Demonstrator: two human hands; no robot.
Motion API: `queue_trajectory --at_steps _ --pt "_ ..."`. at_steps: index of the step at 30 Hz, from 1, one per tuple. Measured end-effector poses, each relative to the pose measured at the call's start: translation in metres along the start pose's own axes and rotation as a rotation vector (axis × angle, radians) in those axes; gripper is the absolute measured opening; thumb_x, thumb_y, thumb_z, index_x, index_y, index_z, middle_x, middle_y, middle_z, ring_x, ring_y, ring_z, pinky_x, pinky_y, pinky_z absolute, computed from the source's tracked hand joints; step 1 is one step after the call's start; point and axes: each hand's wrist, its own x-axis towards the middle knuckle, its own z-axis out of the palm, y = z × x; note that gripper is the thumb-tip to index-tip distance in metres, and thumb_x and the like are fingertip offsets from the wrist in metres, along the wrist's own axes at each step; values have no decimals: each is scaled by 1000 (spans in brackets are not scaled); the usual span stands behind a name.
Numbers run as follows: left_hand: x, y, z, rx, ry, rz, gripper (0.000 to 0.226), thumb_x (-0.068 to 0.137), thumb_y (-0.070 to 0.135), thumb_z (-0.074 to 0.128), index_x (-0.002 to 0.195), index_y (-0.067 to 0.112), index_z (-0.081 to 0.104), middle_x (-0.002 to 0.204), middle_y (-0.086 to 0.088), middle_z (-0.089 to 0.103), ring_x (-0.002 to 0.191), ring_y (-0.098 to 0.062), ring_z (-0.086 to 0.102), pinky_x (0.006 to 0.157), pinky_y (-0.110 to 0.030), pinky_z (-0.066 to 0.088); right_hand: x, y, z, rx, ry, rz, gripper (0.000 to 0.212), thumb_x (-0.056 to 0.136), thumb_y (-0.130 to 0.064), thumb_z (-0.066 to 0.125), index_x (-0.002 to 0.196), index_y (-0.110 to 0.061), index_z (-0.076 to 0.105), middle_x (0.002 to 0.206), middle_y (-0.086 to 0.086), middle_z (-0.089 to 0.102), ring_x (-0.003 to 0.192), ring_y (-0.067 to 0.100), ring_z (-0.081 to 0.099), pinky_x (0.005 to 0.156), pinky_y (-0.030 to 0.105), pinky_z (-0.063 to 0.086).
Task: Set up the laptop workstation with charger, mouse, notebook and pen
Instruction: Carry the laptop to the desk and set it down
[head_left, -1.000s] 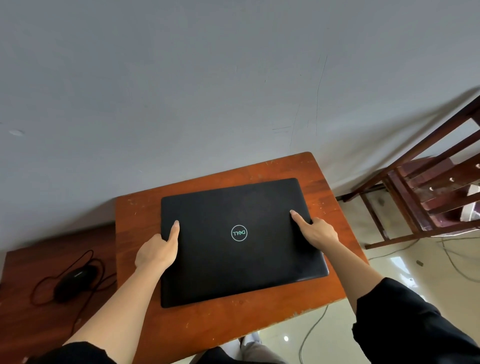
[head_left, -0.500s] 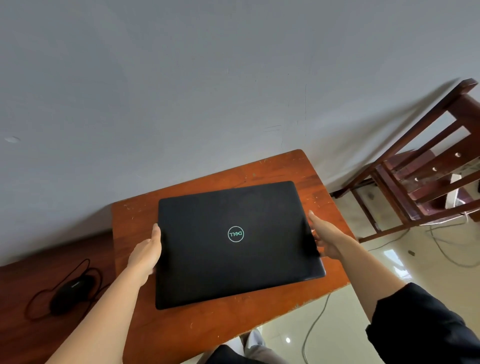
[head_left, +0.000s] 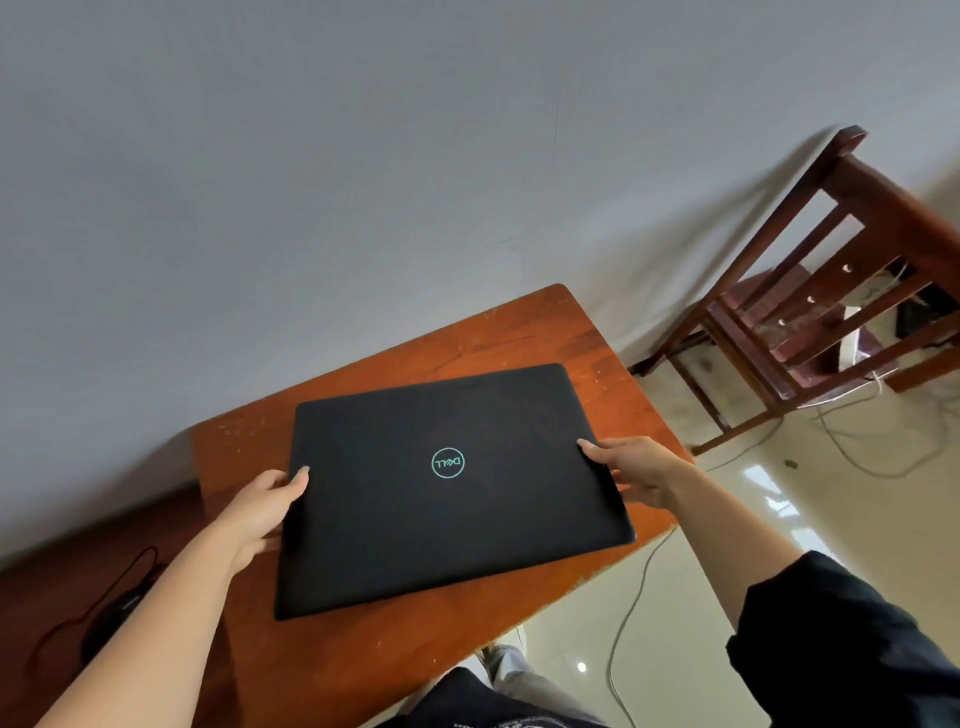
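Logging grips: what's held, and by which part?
The closed laptop, by its side edges: left hand on the left edge, right hand on the right.

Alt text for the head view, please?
The left hand and right hand grip a closed black laptop with a teal round logo by its side edges over a small reddish-brown wooden table. A black wired mouse lies at left; a slatted wooden chair stands at right.

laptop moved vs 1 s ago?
Yes. The laptop has shifted toward the person: more bare table shows beyond its far edge.
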Motion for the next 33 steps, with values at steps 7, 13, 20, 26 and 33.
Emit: queue_trajectory --at_steps 7,13,20,26,33 --pt "-10 20 37 47 -79 128 44 86 47 63 119 20 56 118 -2 62 105 -22 60 91 -44 52 -22 41 -33 123 113 -38 31 87 -31 68 111 -11 70 111 3 69 103 22 63 90 45 53" --pt "-31 72 110 135 -193 264 64 78 49 71 129 16 51 121 -1 60 103 -17 61 80 -36 55 -53 90 -99 298 254 -94 21 89 -26 67 103 -12 72 110 3 70 102 19 62 86 41 52" --pt "-79 128 254 268 -316 441 61 76 47 73 122 15 50 123 2 55 111 -21 53 89 -39 46 -98 167 -214 539 400 -164 36 83 -36 72 107 -10 73 108 4 73 102 25 67 84 41 55" --pt "-126 155 387 384 -414 505 71 62 43 86 118 13 54 118 -4 63 106 -22 60 94 -42 49 -138 236 -322 613 522 -170 33 82 -33 74 100 -6 75 94 6 74 81 23 68 72 35 54" --pt "-198 168 563 363 -562 506 45 73 23 82 107 11 53 104 -4 64 84 -19 64 60 -31 49 -188 324 -448 690 641 -137 30 84 -34 72 94 -6 76 86 6 67 71 21 61 57 26 50"
